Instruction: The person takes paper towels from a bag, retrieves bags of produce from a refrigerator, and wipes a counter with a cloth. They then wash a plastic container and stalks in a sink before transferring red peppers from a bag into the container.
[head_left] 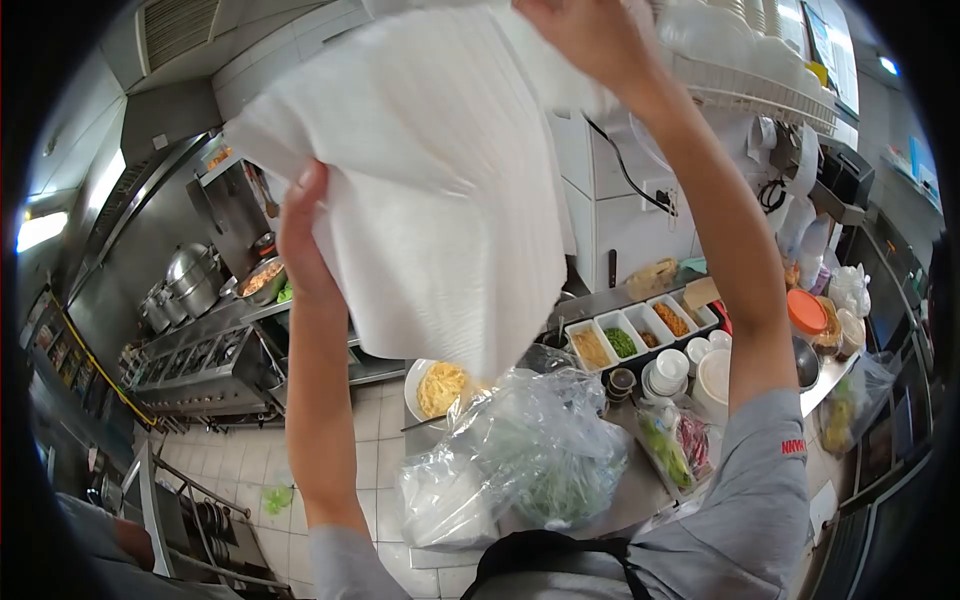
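Paper [440, 190], big and white, is pinched at its side by the left hand [305, 235], and the right hand [592, 42] is near its top, but I cannot tell its grip.

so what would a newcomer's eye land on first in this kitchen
Most likely the big white sheet, gripped by the left hand and filling the upper middle. Below it, a clear plastic bag of greens lies on the counter, with white tubs of toppings beyond.
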